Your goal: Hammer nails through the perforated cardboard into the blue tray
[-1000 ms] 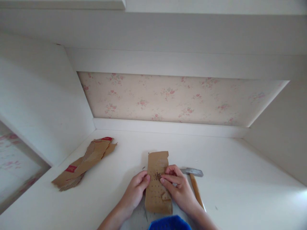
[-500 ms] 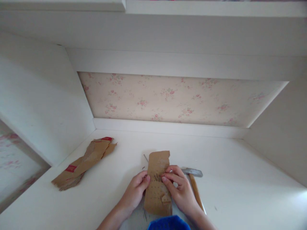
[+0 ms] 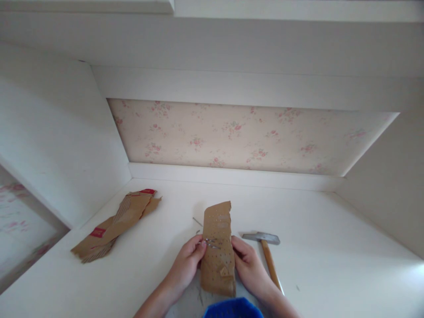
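Observation:
A torn strip of brown cardboard [image 3: 217,265], dotted with rows of small holes, is held upright between my two hands. My left hand [image 3: 189,259] pinches its left edge, thumb on the near face. Several thin nails [image 3: 212,244] show across the cardboard's middle by that thumb. Along the right edge, my right hand [image 3: 249,261] grips the cardboard, its fingertips partly hidden behind it. A small raised flap [image 3: 227,271] stands out low on the strip. Just right of my right hand lies a hammer [image 3: 270,260] with a wooden handle.
A blue basket [image 3: 233,308] sits at the bottom edge, close below the cardboard. Torn cardboard pieces [image 3: 119,225] with red print lie at the left of the white surface [image 3: 314,234]. A loose nail [image 3: 198,221] lies behind my left hand. White panels enclose the sides and top.
My right hand has moved from the nails on the cardboard's face to its right edge. The cardboard has turned slightly, and the nails in it now lean more sideways.

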A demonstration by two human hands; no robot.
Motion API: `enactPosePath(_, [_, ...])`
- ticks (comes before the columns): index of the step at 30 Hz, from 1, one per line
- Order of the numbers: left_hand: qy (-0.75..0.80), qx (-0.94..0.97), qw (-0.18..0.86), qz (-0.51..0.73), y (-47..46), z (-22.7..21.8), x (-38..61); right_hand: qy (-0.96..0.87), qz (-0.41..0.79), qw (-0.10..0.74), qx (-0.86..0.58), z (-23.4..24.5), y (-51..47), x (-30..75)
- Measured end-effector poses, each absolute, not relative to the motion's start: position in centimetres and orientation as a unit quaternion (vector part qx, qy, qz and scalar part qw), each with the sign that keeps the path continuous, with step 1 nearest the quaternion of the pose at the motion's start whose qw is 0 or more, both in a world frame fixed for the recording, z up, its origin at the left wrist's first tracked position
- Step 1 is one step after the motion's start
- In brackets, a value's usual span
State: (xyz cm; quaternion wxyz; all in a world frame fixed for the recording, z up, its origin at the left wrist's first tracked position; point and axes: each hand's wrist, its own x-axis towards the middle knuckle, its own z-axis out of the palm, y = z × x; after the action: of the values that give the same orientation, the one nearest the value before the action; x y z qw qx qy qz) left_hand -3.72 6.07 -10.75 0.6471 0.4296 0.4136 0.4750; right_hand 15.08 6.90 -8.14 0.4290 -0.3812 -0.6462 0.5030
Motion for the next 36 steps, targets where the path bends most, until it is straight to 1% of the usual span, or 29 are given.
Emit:
enactPosePath(4, [0.406, 0.414, 0.660, 0.478, 6.1, -10.7, -3.8, -0.638, 0.517, 0.426, -0.380, -8.5, 7.0, 15.1])
enactPosePath(13, [0.378, 0.416, 0.669, 0.486, 6.3, -11.6, -3.9, -0.546, 0.626, 0.431, -0.353, -8.9, 7.3, 14.9])
enactPosePath(22, [0.369, 0.414, 0.672, 0.490, 6.2, -11.1, -3.7, -0.458, 0.734, 0.410, -0.288, -9.5, 7.6, 15.1])
enactPosePath(29, [0.359, 0.414, 0.668, 0.503, 6.3, -10.9, -3.7, -0.415, 0.771, 0.398, -0.272, -8.8, 7.3, 14.7])
enactPosePath(36, [0.350, 0.367, 0.690, 0.517, 6.4, -10.9, -3.8, -0.395, 0.768, 0.404, -0.301, -9.7, 7.5, 14.9])
